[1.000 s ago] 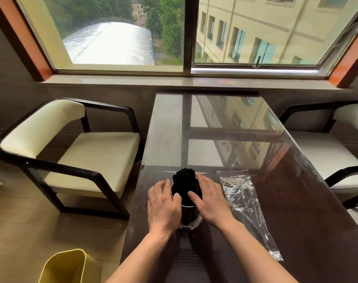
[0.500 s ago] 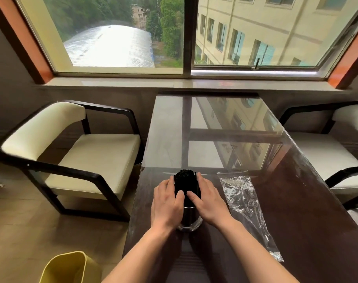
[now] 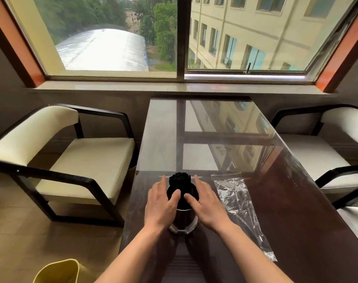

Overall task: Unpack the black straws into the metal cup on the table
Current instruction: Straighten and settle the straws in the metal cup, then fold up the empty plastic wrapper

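The task looks nearly done. The black straws (image 3: pixel 179 179) already stand upright as one tight bundle in the metal cup (image 3: pixel 183 220). A clear bag (image 3: pixel 238 201), which looks empty, lies flat on the table (image 3: pixel 215 139) just beside the cup at its 3 o'clock. The cup stands at the table's 6 o'clock end, close to the person. The left hand (image 3: pixel 160 203) flanks the bundle at 9 o'clock and the right hand (image 3: pixel 206 203) at 3 o'clock. On both hands the fingers are straight, held together and pointing to 12 o'clock. The thumbs angle inward and touch the bundle's near side just above the rim, and neither hand curls round anything. What seems left is to square up the bundle and let go. The straws are thin, matte black and of even length, and their open round ends form a honeycomb top well above the rim. The cup is a polished cylinder with a wider foot.
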